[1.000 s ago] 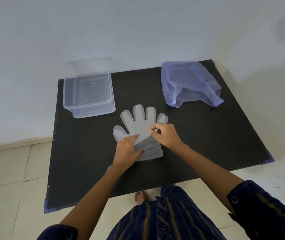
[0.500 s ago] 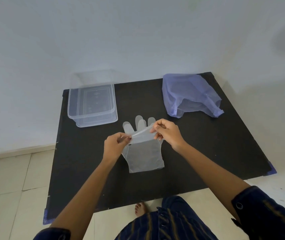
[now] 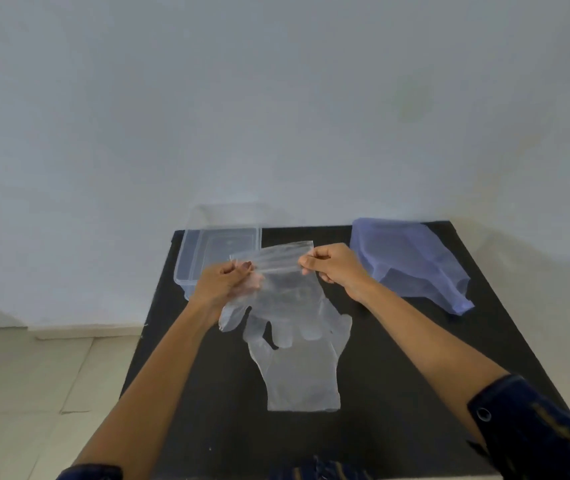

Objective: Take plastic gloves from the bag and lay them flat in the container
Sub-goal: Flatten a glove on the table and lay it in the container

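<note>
I hold a clear plastic glove (image 3: 283, 289) in the air above the black table (image 3: 397, 393), cuff up and fingers hanging down. My left hand (image 3: 223, 282) pinches its left cuff edge and my right hand (image 3: 332, 268) pinches the right edge. A second clear glove (image 3: 302, 379) lies flat on the table under it, fingers pointing away from me. The clear rectangular container (image 3: 219, 252) stands at the table's far left, just behind my left hand. A crumpled blue plastic bag (image 3: 411, 261) lies at the far right.
A plain wall rises directly behind the table's far edge. Tiled floor (image 3: 34, 393) shows to the left of the table. My dark striped clothing is at the bottom edge.
Both hands have lifted the top glove off the table and raised it, cuff uppermost. A second glove stays flat below. The camera has tilted upward.
</note>
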